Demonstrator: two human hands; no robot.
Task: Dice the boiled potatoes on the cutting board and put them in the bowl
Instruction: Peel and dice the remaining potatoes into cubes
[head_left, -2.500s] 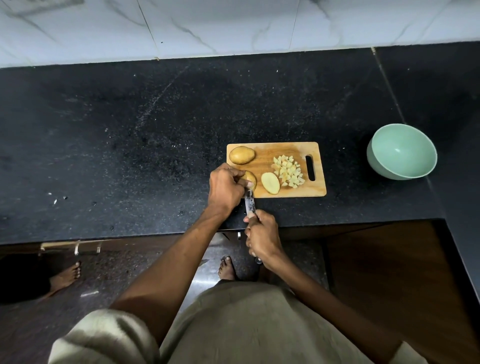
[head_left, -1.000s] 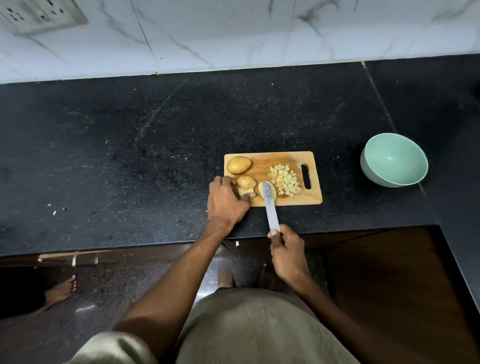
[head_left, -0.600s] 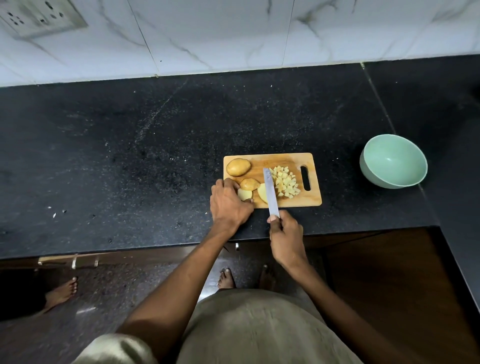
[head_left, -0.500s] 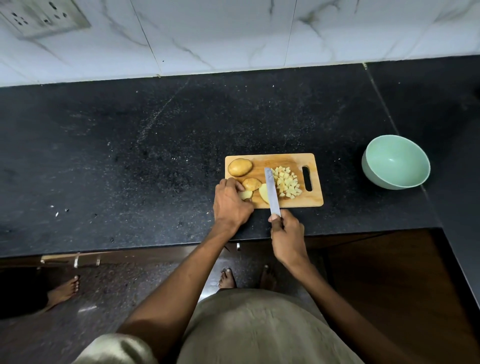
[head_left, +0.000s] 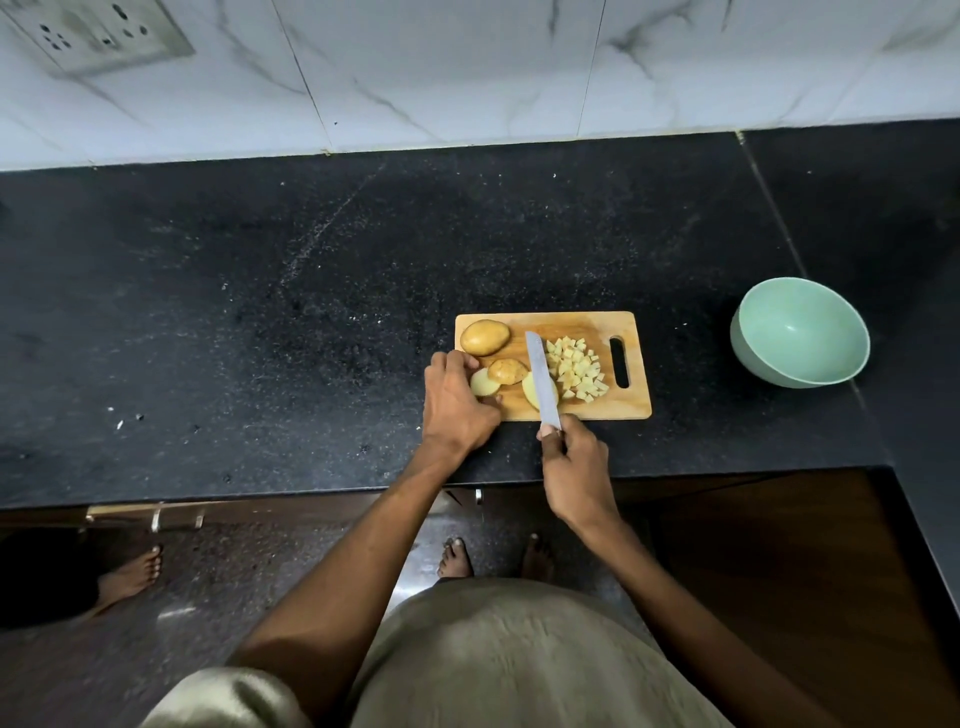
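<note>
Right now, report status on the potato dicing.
Right hand grips knife; left hand holds potato piece. Diced pile on board, bowl empty. Nothing blocking.

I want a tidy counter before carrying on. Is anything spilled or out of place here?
A few small pale scraps lie on the black counter, far left of the cutting board; what they are is unclear. The diced potato sits heaped on the board, and the bowl stands upright.
</note>
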